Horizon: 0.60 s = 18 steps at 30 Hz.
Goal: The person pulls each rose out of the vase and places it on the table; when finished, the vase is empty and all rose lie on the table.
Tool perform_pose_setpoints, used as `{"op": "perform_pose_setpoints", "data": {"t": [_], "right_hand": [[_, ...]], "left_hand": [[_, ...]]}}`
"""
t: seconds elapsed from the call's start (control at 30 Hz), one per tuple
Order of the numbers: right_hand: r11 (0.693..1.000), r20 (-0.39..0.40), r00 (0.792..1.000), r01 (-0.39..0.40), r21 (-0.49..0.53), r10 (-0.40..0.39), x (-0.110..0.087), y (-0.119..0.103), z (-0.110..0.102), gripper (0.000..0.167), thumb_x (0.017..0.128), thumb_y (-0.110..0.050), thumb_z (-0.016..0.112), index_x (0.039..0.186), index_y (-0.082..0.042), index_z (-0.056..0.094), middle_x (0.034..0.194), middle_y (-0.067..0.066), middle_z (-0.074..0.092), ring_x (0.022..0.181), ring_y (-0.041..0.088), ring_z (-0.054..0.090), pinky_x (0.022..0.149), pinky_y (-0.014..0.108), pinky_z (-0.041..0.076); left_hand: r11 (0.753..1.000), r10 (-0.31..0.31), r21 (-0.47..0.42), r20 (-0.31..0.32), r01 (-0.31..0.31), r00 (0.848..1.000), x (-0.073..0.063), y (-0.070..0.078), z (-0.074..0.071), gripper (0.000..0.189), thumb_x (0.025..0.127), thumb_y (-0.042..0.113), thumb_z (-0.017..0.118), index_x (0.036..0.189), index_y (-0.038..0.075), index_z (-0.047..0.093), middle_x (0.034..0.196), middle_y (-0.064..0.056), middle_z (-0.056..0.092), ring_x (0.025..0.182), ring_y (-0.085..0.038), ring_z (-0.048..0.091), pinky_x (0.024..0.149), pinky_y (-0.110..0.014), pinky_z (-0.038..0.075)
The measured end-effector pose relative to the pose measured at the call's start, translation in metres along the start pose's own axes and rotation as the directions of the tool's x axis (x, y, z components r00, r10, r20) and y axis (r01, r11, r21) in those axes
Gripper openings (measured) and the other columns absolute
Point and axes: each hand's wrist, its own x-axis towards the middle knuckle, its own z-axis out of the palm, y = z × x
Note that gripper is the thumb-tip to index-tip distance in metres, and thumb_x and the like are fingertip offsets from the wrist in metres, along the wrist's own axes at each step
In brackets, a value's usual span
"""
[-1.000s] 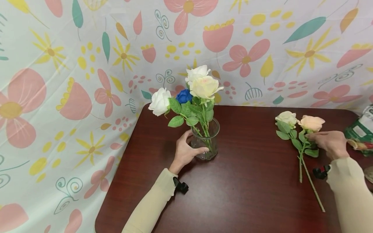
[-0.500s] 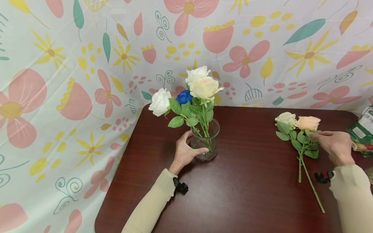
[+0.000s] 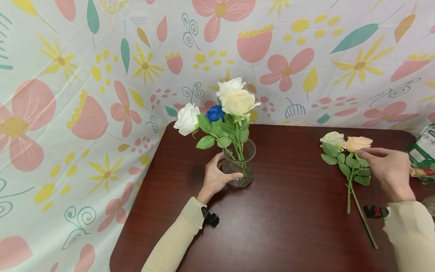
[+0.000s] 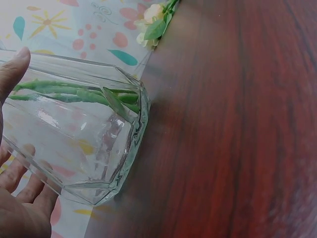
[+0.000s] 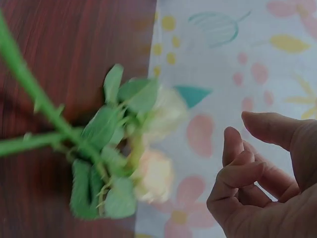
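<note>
In the head view my left hand (image 3: 216, 176) curls round the side of a clear glass vase (image 3: 249, 170) standing on the table. Green stems (image 4: 64, 93) show through its wall in the left wrist view. The vase holds a blue rose (image 3: 214, 113), white roses (image 3: 187, 119) and a cream rose (image 3: 239, 102). At the right, a peach rose (image 3: 358, 143) and a pale cream rose (image 3: 333, 140) lie together with stems crossed. My right hand (image 3: 392, 172) is beside the peach rose; the right wrist view shows its fingers loosely bent, thumb apart, nothing between them.
A green and white package (image 3: 423, 151) stands at the table's right edge. Flower-patterned cloth (image 3: 136, 94) hangs behind and left of the dark red-brown table (image 3: 289, 215).
The right hand shifts slightly, its fingertips now higher beside the peach rose, which has moved a little left. The left hand and vase stay still.
</note>
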Motion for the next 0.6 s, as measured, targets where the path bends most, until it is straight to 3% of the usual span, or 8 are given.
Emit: {"op": "perform_pose_setpoints", "data": {"t": [0.07, 0.1, 0.13, 0.17, 0.23, 0.33, 0.5, 0.6], "right_hand": [[0.998, -0.002, 0.998, 0.057, 0.026, -0.057, -0.008, -0.006, 0.0, 0.055, 0.101, -0.058, 0.069, 0.13, -0.013, 0.079, 0.1, -0.028, 0.069, 0.089, 0.003, 0.05, 0.064, 0.029, 0.04], [0.996, -0.001, 0.997, 0.078, 0.038, -0.079, -0.012, -0.01, 0.0, 0.048, 0.1, -0.059, 0.071, 0.124, -0.019, 0.081, 0.09, -0.04, 0.058, 0.084, -0.002, 0.045, 0.062, 0.028, 0.039], [0.994, -0.002, 0.995, 0.1, 0.048, -0.1, -0.016, -0.014, 0.001, 0.046, 0.099, -0.058, 0.073, 0.121, -0.02, 0.082, 0.083, -0.049, 0.047, 0.081, -0.005, 0.044, 0.061, 0.026, 0.038], [0.99, -0.006, 0.992, 0.126, 0.061, -0.126, -0.021, -0.019, 0.003, 0.043, 0.099, -0.056, 0.075, 0.119, -0.02, 0.082, 0.078, -0.052, 0.047, 0.08, -0.006, 0.045, 0.059, 0.024, 0.038], [0.985, -0.014, 0.988, 0.154, 0.074, -0.153, -0.031, -0.03, 0.007, 0.04, 0.099, -0.053, 0.076, 0.119, -0.02, 0.083, 0.078, -0.053, 0.048, 0.079, -0.004, 0.046, 0.058, 0.024, 0.038], [0.977, -0.046, 0.98, 0.195, 0.088, -0.192, -0.045, -0.047, 0.016, 0.051, 0.098, -0.048, 0.078, 0.127, -0.006, 0.08, 0.079, -0.053, 0.05, 0.084, -0.013, 0.048, 0.065, 0.016, 0.04], [0.954, -0.085, 0.966, 0.254, 0.161, -0.243, -0.067, -0.076, 0.026, 0.048, 0.095, -0.042, 0.084, 0.124, -0.005, 0.082, 0.074, -0.05, 0.055, 0.095, -0.018, 0.049, 0.074, 0.011, 0.04], [0.931, -0.104, 0.95, 0.311, 0.193, -0.296, -0.079, -0.094, 0.03, 0.042, 0.094, -0.036, 0.087, 0.122, -0.005, 0.083, 0.073, -0.049, 0.058, 0.087, -0.013, 0.051, 0.067, 0.014, 0.039]], "left_hand": [[1.0, 0.001, -0.002, 0.001, -0.001, 1.0, 0.0, 0.0, 0.0, 0.081, 0.068, 0.015, 0.105, 0.141, 0.01, 0.069, 0.135, -0.015, 0.074, 0.131, -0.03, 0.07, 0.113, -0.045, 0.06], [1.0, 0.001, -0.001, 0.0, -0.001, 1.0, -0.001, 0.0, 0.0, 0.081, 0.068, 0.015, 0.105, 0.141, 0.01, 0.069, 0.135, -0.015, 0.074, 0.131, -0.03, 0.07, 0.113, -0.045, 0.06], [1.0, -0.001, 0.0, -0.001, 0.001, 1.0, -0.001, 0.0, 0.0, 0.081, 0.068, 0.015, 0.105, 0.141, 0.011, 0.069, 0.135, -0.015, 0.074, 0.131, -0.03, 0.071, 0.113, -0.045, 0.06], [1.0, -0.004, -0.002, -0.001, 0.004, 1.0, -0.001, 0.0, 0.0, 0.081, 0.068, 0.015, 0.105, 0.141, 0.011, 0.069, 0.135, -0.014, 0.074, 0.131, -0.029, 0.071, 0.113, -0.044, 0.06], [1.0, -0.012, -0.005, 0.0, 0.012, 1.0, -0.001, 0.0, 0.0, 0.081, 0.068, 0.014, 0.105, 0.141, 0.011, 0.069, 0.136, -0.014, 0.074, 0.132, -0.028, 0.07, 0.113, -0.044, 0.06], [1.0, -0.019, 0.0, 0.002, 0.019, 1.0, -0.002, 0.001, 0.0, 0.081, 0.069, 0.014, 0.104, 0.142, 0.011, 0.069, 0.136, -0.013, 0.074, 0.132, -0.028, 0.07, 0.113, -0.044, 0.06], [1.0, -0.013, 0.003, 0.003, 0.013, 1.0, -0.001, 0.001, -0.001, 0.081, 0.069, 0.016, 0.105, 0.142, 0.012, 0.069, 0.136, -0.013, 0.074, 0.132, -0.029, 0.069, 0.113, -0.043, 0.06], [1.0, -0.01, 0.002, 0.004, 0.01, 1.0, -0.001, 0.001, -0.001, 0.08, 0.07, 0.017, 0.104, 0.142, 0.012, 0.069, 0.137, -0.012, 0.074, 0.133, -0.029, 0.069, 0.113, -0.043, 0.06]]}}
